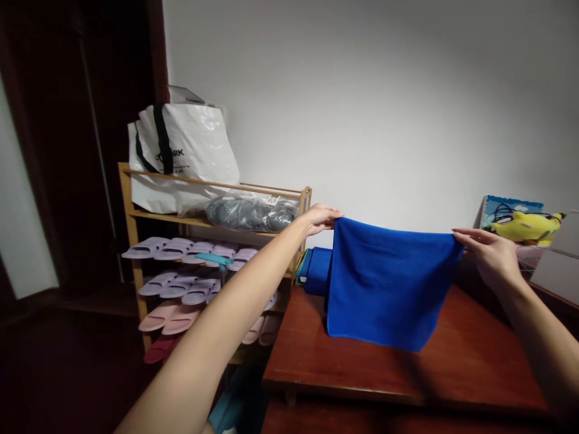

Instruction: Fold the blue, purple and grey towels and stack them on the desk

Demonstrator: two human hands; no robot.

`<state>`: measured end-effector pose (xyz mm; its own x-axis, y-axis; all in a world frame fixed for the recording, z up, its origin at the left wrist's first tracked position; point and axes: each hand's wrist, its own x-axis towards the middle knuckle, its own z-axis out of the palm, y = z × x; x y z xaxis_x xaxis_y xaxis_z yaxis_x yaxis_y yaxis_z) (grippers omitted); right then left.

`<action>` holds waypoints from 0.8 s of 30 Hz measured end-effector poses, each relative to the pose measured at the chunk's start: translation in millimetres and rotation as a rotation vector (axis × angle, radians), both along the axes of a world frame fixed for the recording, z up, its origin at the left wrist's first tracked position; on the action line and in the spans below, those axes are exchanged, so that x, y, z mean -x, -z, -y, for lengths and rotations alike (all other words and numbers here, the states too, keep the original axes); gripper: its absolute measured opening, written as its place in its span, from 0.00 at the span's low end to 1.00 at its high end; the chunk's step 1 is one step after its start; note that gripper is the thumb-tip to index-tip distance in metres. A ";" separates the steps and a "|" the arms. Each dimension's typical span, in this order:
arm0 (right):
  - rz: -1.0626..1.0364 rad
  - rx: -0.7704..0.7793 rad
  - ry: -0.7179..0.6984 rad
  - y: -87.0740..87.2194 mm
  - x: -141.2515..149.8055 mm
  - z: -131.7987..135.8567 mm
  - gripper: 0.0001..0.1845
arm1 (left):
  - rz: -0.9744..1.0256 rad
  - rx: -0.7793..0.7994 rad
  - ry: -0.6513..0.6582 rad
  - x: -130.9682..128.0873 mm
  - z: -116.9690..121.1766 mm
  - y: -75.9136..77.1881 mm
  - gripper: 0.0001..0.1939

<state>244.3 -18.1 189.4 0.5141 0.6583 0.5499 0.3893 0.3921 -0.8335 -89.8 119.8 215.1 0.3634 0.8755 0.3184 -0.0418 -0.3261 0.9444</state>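
A plain blue cloth (391,283) hangs spread between my two hands above a reddish-brown wooden table (362,374). My left hand (322,218) pinches its upper left corner, fingers closed. At the upper right corner, my right hand (491,250) grips the cloth between thumb and fingers. The lower edge hangs close to the tabletop; whether it touches is hard to tell. Partly hidden behind the cloth's left side, a folded blue cloth stack (316,271) with a green edge lies at the table's back left.
Left of the table stands a wooden shoe rack (131,241) with several rows of slippers (196,286). A white bag (194,138) and a plastic-wrapped grey bundle (251,212) rest on top. A yellow plush item (525,226) sits at the right, near white drawers (558,265).
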 end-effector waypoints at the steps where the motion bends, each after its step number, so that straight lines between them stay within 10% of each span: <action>1: -0.020 0.006 -0.002 -0.8 -0.3 -2.7 0.29 | -0.004 -0.005 0.008 0.8 -0.4 -0.1 0.07; 24: -0.069 0.018 -0.059 2.5 -21.4 -18.5 0.30 | -0.439 -0.462 -0.087 23.1 -5.7 -13.2 0.04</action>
<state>265.7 0.4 186.9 0.5102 0.6981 0.5024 0.3079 0.3972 -0.8646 -112.9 125.5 228.3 0.4798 0.7158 0.5073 0.3617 -0.6882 0.6289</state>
